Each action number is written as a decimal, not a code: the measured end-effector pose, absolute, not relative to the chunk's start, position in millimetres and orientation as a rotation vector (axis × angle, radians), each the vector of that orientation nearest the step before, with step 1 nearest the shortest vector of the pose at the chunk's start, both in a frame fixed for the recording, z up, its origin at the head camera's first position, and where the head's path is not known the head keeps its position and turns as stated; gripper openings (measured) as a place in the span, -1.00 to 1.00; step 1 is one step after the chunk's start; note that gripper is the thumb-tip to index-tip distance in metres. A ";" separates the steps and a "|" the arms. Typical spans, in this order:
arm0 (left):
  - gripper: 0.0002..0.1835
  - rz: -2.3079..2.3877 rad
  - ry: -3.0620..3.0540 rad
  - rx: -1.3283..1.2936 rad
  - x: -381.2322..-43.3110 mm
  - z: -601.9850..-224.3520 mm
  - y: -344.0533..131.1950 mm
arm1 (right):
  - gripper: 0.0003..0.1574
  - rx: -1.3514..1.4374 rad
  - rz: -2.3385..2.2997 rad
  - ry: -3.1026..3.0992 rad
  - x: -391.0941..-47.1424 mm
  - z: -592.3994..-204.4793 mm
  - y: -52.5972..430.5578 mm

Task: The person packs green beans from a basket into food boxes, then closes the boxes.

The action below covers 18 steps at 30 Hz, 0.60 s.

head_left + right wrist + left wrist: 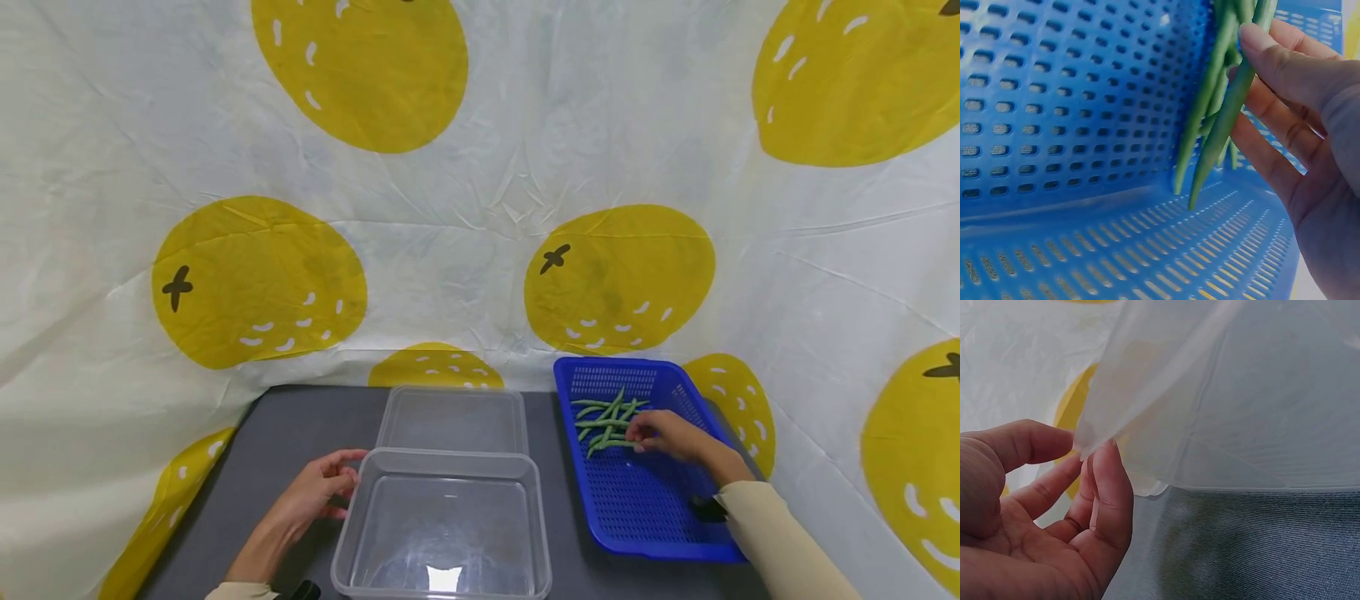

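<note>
Inside the blue basket (630, 508), my right hand (671, 435) pinches a green bean (1229, 119) between thumb and fingers. Several other green beans (600, 423) lie loosely crossed at the far left part of the basket. My left hand (311, 496) is at the left side of a clear plastic container (444, 460). In the left wrist view, the thumb and fingers of that hand hold the container's rim (1100, 428) near a corner. The container is uncovered, and its bottom shows through.
A clear flat lid (453, 417) lies behind the container on the dark grey table (247, 458). The basket stands to the container's right, with a narrow strip of table between them. A white curtain (442, 283) printed with yellow fruit hangs behind the table.
</note>
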<state>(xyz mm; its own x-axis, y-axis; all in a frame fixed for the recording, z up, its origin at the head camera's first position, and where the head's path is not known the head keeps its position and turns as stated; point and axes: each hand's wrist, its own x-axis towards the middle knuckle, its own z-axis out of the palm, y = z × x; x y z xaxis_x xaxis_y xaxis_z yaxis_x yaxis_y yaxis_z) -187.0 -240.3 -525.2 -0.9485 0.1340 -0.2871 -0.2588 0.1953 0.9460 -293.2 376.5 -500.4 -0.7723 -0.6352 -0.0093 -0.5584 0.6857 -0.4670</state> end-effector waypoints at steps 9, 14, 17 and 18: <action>-0.44 1.824 2.142 -0.125 -187.0 -526.0 -241.5 | -0.86 -0.888 -0.828 2.681 -284.1 -487.1 371.7; -0.44 1.827 2.134 -0.127 -187.8 -526.7 -241.9 | -0.83 -0.884 -0.881 2.680 -278.5 -478.5 367.9; -0.44 1.830 2.130 -0.123 -188.4 -527.5 -242.3 | -0.81 -0.894 -0.919 2.689 -275.2 -474.3 365.1; -0.44 1.831 2.129 -0.123 -188.6 -528.0 -242.5 | -0.81 -0.901 -0.929 2.693 -274.3 -473.2 364.3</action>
